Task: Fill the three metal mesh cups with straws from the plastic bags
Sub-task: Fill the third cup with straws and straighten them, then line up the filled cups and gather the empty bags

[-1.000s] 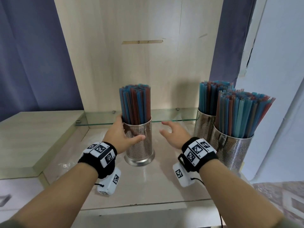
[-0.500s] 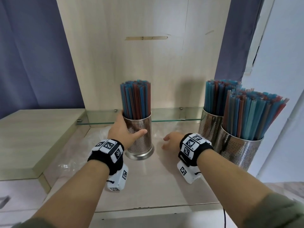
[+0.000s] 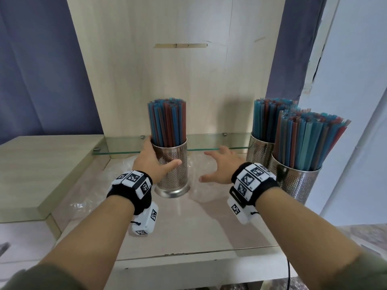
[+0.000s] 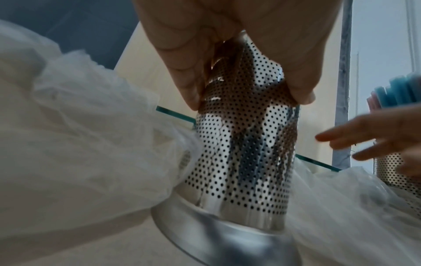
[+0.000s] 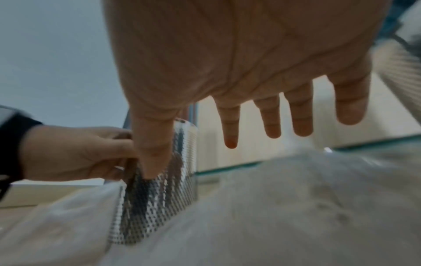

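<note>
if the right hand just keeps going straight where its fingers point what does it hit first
Probably the crumpled clear plastic bag lying under and ahead of the right hand, then the edge of the glass shelf behind it. The open fingers point past the mesh cup, not at it. Depth is uncertain.

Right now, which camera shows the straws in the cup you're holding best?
The head view: the straws stand whole above the mesh cup that the left hand grips. The left wrist view shows only dark streaks through the holes. The right wrist view is blurred.
</note>
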`<state>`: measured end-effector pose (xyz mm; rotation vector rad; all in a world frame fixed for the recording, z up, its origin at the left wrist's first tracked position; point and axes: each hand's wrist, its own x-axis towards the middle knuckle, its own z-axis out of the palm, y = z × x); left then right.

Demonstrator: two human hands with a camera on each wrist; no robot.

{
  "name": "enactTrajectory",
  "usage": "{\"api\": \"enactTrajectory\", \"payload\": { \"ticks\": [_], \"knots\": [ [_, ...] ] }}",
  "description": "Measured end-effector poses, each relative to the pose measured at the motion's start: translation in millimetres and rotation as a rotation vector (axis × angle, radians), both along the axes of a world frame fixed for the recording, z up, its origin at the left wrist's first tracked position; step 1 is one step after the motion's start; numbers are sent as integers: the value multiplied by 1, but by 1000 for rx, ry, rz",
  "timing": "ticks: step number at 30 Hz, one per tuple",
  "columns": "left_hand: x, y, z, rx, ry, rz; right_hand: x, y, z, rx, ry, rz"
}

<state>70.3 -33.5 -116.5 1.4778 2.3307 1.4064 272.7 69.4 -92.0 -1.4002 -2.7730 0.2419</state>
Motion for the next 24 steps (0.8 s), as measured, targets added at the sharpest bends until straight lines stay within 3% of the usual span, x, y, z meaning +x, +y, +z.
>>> {"api": "enactTrajectory", "payload": {
  "ticks": [5, 11, 14, 17, 21, 24],
  "knots": [
    [-2, -2, 2, -14, -78, -42, 6, -23, -11, -214, -356, 48],
    [-1, -6, 5, -1, -114, -124, 35, -65, -15, -175, -416, 176],
    [5, -20, 5, 48, -153, -210, 48, -76, -26, -136, -361, 227],
    [24, -48, 5, 31, 31, -220, 53, -80, -29, -186, -202, 279],
    [45, -92, 11, -185, 83, -569, 50, -87, -12, -146, 372, 397],
    [42, -117, 24, -180, 189, -567, 36, -104, 6, -40, 697, 550]
  ]
}}
